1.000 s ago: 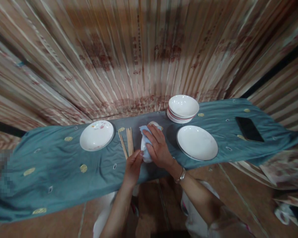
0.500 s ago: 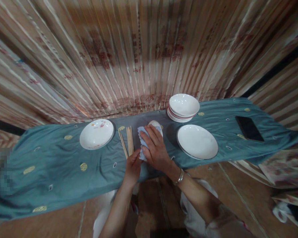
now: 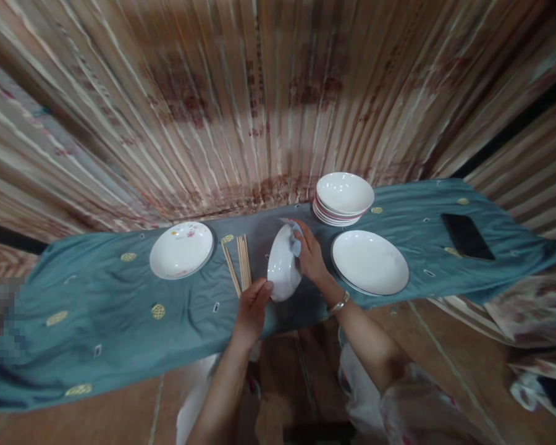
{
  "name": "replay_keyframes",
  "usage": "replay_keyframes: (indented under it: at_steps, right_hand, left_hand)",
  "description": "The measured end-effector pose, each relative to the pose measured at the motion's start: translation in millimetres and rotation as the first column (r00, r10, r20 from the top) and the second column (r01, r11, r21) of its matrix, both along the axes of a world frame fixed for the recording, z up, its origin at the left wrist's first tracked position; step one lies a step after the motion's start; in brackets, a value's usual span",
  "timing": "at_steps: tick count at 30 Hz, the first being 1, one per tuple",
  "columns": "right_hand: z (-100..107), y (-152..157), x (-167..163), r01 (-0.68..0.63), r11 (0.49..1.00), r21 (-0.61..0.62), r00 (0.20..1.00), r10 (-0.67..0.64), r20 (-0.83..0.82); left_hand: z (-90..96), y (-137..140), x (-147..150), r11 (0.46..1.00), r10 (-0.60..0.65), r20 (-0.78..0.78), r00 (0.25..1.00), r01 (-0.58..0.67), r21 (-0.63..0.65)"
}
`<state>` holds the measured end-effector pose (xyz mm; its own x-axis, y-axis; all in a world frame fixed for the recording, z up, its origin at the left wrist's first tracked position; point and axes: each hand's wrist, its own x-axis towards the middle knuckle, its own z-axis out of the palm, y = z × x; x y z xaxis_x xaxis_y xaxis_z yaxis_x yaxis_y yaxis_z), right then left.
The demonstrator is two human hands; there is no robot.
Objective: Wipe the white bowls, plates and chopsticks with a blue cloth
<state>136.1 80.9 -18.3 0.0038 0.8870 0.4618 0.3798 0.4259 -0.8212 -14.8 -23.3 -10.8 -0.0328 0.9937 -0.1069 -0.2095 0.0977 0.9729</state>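
Observation:
A white bowl (image 3: 283, 266) is tilted on its side above the middle of the cloth-covered table. My left hand (image 3: 252, 309) pinches its near left rim between thumb and fingers. My right hand (image 3: 309, 253) presses a light blue cloth (image 3: 296, 241) against the bowl's upper right side; part of the cloth is hidden behind the fingers. Just left of the bowl lie several wooden chopsticks (image 3: 243, 262), two of them set slightly apart from the bunch.
A stack of white bowls (image 3: 345, 194) stands at the back right, with stacked white plates (image 3: 369, 262) in front of it. A flower-patterned plate (image 3: 181, 250) sits on the left. Farther right lies a black phone (image 3: 467, 237) on the green tablecloth (image 3: 134, 334). A pleated curtain (image 3: 278, 111) hangs behind.
The bowl has been turned so that its outer side shows. My right hand and the blue cloth have shifted right, round to the bowl's far side. My left hand still grips the rim.

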Motion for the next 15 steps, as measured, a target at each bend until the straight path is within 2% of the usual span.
replay_keyframes:
  at_steps: [5,11,15]
  right_hand:
    - [-28.8,11.0,-5.4,0.063,0.992,-0.109,0.992,-0.074,-0.101]
    - [-58.5,8.9,-12.8,0.101,0.964,-0.248,0.987,-0.128,-0.095]
    - [-65.7,4.9,-16.2,0.1,0.97,-0.222,0.991,-0.117,-0.066]
  left_hand:
    - [2.3,3.8,-0.7,0.996,0.078,0.166,0.983,-0.071,-0.048]
    - [4.8,8.4,-3.3,0.978,0.196,0.332,0.923,-0.157,-0.14]
    - [3.6,10.2,-5.9,0.959,0.262,0.433,0.863,-0.183,-0.214]
